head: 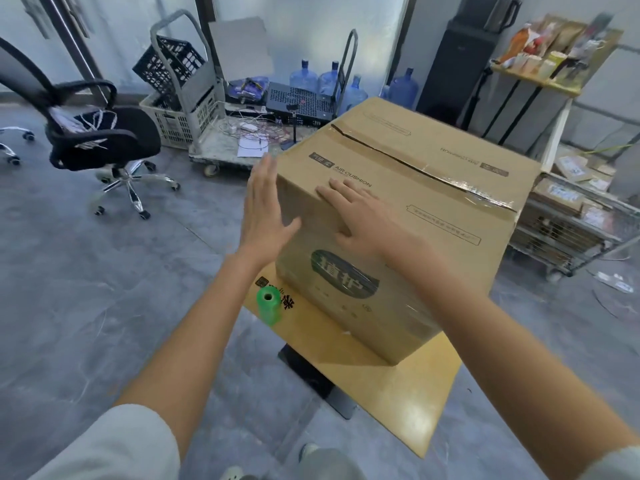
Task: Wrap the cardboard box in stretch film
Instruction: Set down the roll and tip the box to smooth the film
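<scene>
The cardboard box [398,216] stands mid-frame on the desk [408,393], its taped top seam running from upper left to lower right. Both hands are open and flat: left hand [263,216] at the left side, right hand [353,216] over the near top edge. The green film roll [268,306] sits lower left, nearest the left arm.
</scene>
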